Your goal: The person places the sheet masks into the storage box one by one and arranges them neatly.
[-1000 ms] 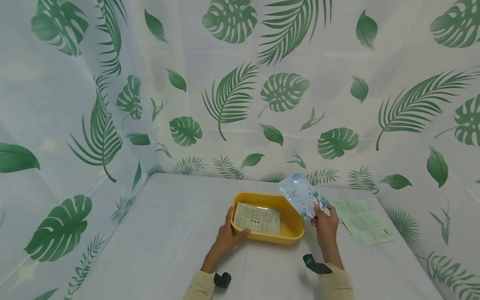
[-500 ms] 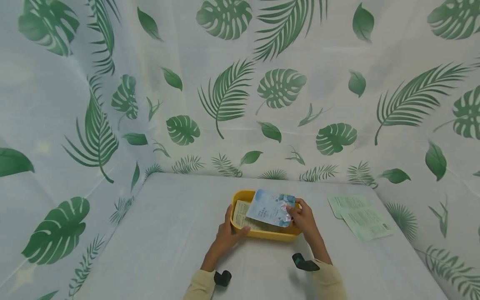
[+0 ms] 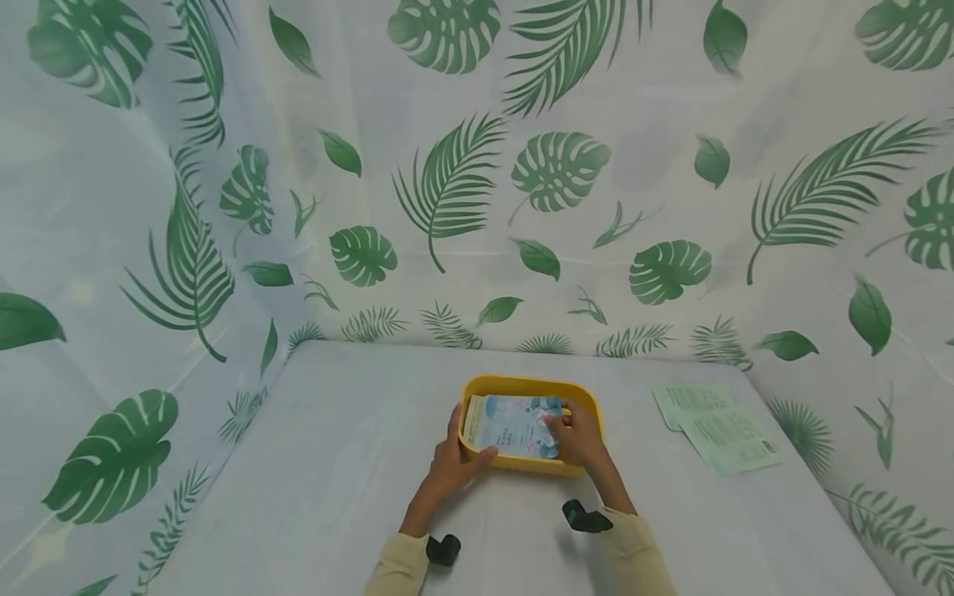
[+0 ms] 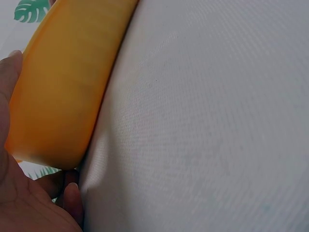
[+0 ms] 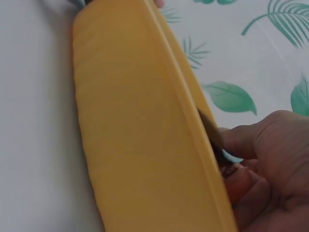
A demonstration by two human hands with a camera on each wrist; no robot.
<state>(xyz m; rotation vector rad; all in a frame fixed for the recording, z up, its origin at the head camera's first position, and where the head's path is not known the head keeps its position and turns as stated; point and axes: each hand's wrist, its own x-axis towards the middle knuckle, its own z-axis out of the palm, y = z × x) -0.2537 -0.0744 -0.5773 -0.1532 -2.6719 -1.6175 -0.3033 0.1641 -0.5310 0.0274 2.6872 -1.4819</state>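
Observation:
A yellow plastic tub with rounded corners sits on the white-covered table. My left hand grips its left end, thumb over the front rim; the left wrist view shows that hand close around the tub's corner. Inside the tub, a light-blue flat sachet printed with flowers lies over a pale packet, which is mostly covered. My right hand pinches the sachet's right end. From the right wrist view, the tub wall hides the sachet and some fingertips of that hand.
Two pale green printed packets overlap on the table to the right of the tub. A leaf-patterned white cloth hangs behind and at both sides. Black cameras are worn on both wrists.
My right hand has carried the blue sachet from above the tub's right end leftward and down into it, over the pale packet. The left hand stays on the tub.

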